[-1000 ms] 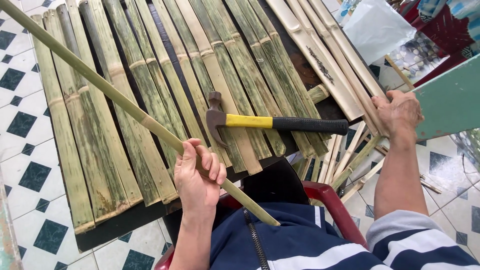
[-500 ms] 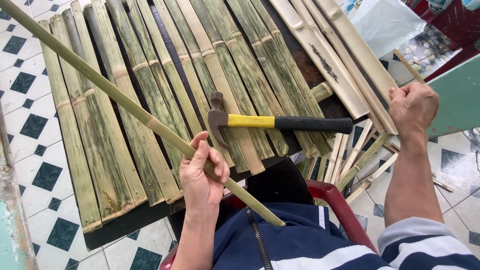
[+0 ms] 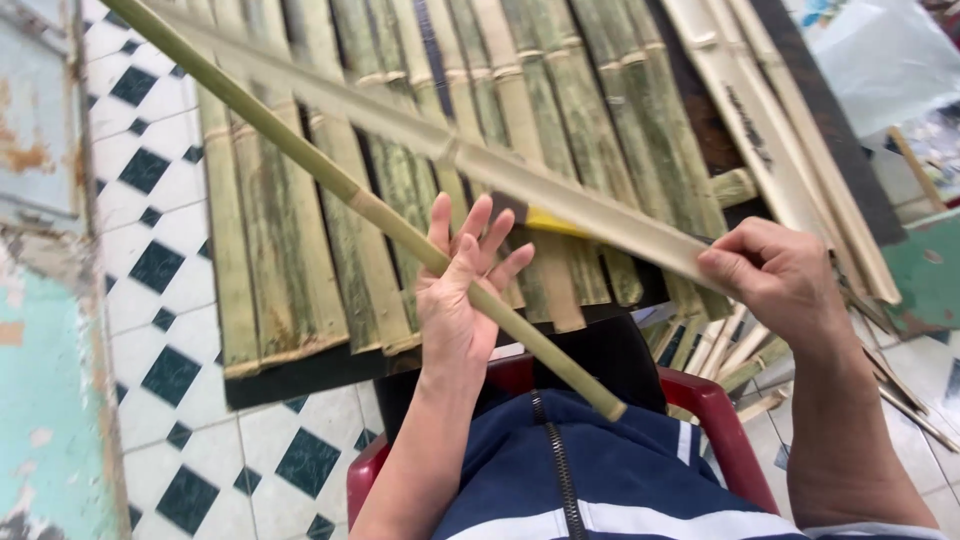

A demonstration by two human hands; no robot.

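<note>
- bamboo panel (image 3: 300,250) lies across a dark board over the tiled floor (image 3: 150,270); its far end is cut off at the top edge.
- long bamboo slat (image 3: 560,195) crosses above the panel, gripped at its near end by the right hand (image 3: 785,275), fingers closed around it.
- round bamboo pole (image 3: 330,175) slants down toward the lap; the left hand (image 3: 460,290) rests against it, fingers spread wide.
- hammer (image 3: 545,220) is mostly hidden under the slat, only a yellow bit showing.
</note>
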